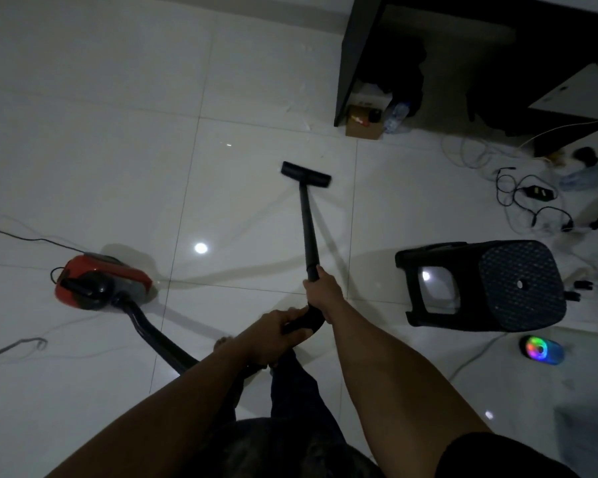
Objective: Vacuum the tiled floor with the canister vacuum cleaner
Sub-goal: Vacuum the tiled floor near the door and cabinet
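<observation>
Both hands are closed around the vacuum's black wand: the right hand wraps the tube near its upper end, and the left hand grips the curved handle just behind it, close to the body, where the hose joins. Its floor head sits flat on the glossy white tiled floor well ahead, near a dark desk with a cardboard box beside its foot. To the left the red canister rests on the tiles, tethered by the hose, its power cord trailing towards the left edge. The wand looks rigid and probably light, so this two-handed hold, one hand steering and one pushing, should suit it. On such smooth tiles the head will likely glide with little pressure. The hose appears flexible and will not push anything; it can only drag. The canister is surely the heavy part, best drawn along gently rather than yanked. A toppled black stool and loose cables lie to the right, and thin cables could be sucked in.
</observation>
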{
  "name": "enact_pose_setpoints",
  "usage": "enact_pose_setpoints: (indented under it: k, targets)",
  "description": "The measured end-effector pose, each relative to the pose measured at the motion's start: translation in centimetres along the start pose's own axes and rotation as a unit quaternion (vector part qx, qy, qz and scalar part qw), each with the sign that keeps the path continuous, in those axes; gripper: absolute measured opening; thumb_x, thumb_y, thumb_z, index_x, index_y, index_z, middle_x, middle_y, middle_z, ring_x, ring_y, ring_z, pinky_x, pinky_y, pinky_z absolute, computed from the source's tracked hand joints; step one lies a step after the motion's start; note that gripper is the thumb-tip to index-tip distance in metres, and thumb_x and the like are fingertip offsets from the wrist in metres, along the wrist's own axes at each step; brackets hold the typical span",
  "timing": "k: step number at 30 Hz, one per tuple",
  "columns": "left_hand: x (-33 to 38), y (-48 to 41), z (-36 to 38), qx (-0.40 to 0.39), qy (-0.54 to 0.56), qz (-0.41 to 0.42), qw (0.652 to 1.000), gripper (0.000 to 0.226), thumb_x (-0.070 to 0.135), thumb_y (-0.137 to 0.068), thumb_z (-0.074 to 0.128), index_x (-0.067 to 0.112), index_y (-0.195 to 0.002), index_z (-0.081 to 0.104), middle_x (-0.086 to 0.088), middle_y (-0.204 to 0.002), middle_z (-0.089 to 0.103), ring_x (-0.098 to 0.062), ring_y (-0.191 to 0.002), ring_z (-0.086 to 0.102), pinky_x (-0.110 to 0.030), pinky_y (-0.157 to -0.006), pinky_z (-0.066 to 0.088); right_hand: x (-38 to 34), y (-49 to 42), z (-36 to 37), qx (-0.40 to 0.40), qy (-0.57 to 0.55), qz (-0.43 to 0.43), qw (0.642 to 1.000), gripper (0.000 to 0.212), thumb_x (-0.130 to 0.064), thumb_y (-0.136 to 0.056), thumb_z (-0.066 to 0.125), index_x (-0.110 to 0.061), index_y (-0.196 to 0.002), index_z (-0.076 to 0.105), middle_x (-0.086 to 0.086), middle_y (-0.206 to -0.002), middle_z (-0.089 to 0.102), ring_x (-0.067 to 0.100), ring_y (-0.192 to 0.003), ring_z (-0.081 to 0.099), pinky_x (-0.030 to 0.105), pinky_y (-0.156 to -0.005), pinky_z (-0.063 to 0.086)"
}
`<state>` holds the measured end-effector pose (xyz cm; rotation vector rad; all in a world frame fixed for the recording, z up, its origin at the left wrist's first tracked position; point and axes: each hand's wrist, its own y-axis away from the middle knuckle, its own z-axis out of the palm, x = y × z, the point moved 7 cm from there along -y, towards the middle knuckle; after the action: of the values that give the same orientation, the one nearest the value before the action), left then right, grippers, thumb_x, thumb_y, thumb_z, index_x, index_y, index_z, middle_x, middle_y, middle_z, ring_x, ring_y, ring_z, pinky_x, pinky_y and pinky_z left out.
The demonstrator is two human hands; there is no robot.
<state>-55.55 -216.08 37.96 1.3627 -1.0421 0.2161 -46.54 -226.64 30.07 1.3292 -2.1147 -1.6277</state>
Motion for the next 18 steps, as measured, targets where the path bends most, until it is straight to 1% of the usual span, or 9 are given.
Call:
enact_pose_setpoints:
  k: [3,5,8,10,12,14,16,17,18]
  targets:
    - [0.2,-0.2,-0.5,0.013,0.008,-0.017,1.000,0.049,0.039,-0.098,0.056,0.032,-0.146,0.045,0.011,-0.102,0.067,0.006,-0.068,0.058,-0.011,-0.066,0.045,-1.0,-0.5,-0.3,-0.002,0.009,-0.006,1.000,0.065,-0.027,-0.101,0.049,-0.027,-0.159,0.020,0.010,-0.135,0.055,0.027,-0.112,0.058,0.034,-0.087,0.052]
    - [0.8,-0.7,-1.1,0.025,0.016,-0.023,0.999,0.047,0.039,-0.099,0.055,0.033,-0.144,0.047,0.008,-0.092,0.069,0.005,-0.063,0.060,-0.011,-0.059,0.046,-2.0,-1.1,-0.7,0.000,0.013,-0.009,1.000,0.064,-0.028,-0.101,0.049,-0.026,-0.159,0.021,0.010,-0.135,0.056,0.027,-0.112,0.058,0.034,-0.087,0.051]
    - [1.7,-1.3,-2.2,0.048,0.007,-0.018,0.999,0.047,0.038,-0.100,0.054,0.033,-0.146,0.045,0.015,-0.081,0.061,0.003,-0.063,0.057,-0.010,-0.048,0.042,-3.3,-1.7,-1.8,0.028,-0.010,-0.017,0.999,0.060,-0.029,-0.102,0.048,-0.026,-0.158,0.025,0.009,-0.134,0.056,0.025,-0.107,0.059,0.031,-0.079,0.050]
    - [2.1,-1.5,-2.7,0.042,0.000,-0.019,0.999,0.048,0.036,-0.099,0.056,0.035,-0.145,0.045,0.016,-0.076,0.059,0.001,-0.060,0.057,-0.011,-0.047,0.042,-3.4,-1.6,-2.4,0.036,-0.021,-0.022,0.999,0.060,-0.030,-0.103,0.047,-0.028,-0.158,0.024,0.008,-0.133,0.057,0.022,-0.101,0.058,0.030,-0.075,0.047]
    - [2.3,-1.1,-2.4,0.025,0.015,-0.020,0.999,0.047,0.035,-0.099,0.057,0.036,-0.144,0.046,0.014,-0.072,0.060,-0.003,-0.058,0.058,-0.014,-0.047,0.044,-3.1,-1.0,-2.5,0.031,-0.027,-0.021,0.999,0.061,-0.030,-0.102,0.047,-0.030,-0.158,0.022,0.008,-0.132,0.057,0.021,-0.100,0.058,0.031,-0.077,0.049]
    - [2.4,-0.7,-2.1,0.021,0.015,-0.018,0.999,0.045,0.034,-0.099,0.057,0.036,-0.142,0.047,0.014,-0.068,0.062,-0.001,-0.055,0.058,-0.016,-0.049,0.045,-2.9,-0.7,-2.5,0.025,-0.033,-0.024,0.999,0.061,-0.030,-0.102,0.047,-0.030,-0.158,0.023,0.007,-0.132,0.057,0.021,-0.101,0.058,0.031,-0.076,0.051]
    - [2.3,-0.7,-2.1,0.019,0.012,-0.017,1.000,0.045,0.037,-0.097,0.058,0.038,-0.142,0.049,0.012,-0.072,0.067,-0.008,-0.059,0.061,-0.025,-0.053,0.051,-2.9,-0.4,-2.5,0.022,-0.044,-0.025,0.998,0.060,-0.029,-0.102,0.048,-0.030,-0.157,0.024,0.006,-0.130,0.058,0.019,-0.097,0.057,0.025,-0.064,0.046]
    - [2.1,-0.7,-2.0,0.013,0.012,-0.019,1.000,0.046,0.039,-0.096,0.059,0.039,-0.142,0.048,0.009,-0.078,0.070,-0.017,-0.062,0.064,-0.032,-0.058,0.055,-2.9,-0.3,-2.4,0.021,-0.043,-0.027,0.999,0.060,-0.028,-0.102,0.048,-0.029,-0.157,0.024,0.006,-0.130,0.058,0.018,-0.095,0.057,0.024,-0.063,0.044]
    - [1.8,-0.6,-1.8,0.007,0.010,-0.024,1.000,0.047,0.041,-0.096,0.059,0.040,-0.141,0.048,0.006,-0.082,0.071,-0.026,-0.066,0.066,-0.039,-0.063,0.057,-2.6,-0.1,-2.1,0.017,-0.039,-0.027,0.999,0.060,-0.028,-0.102,0.049,-0.029,-0.157,0.025,0.006,-0.130,0.059,0.019,-0.096,0.058,0.025,-0.065,0.045]
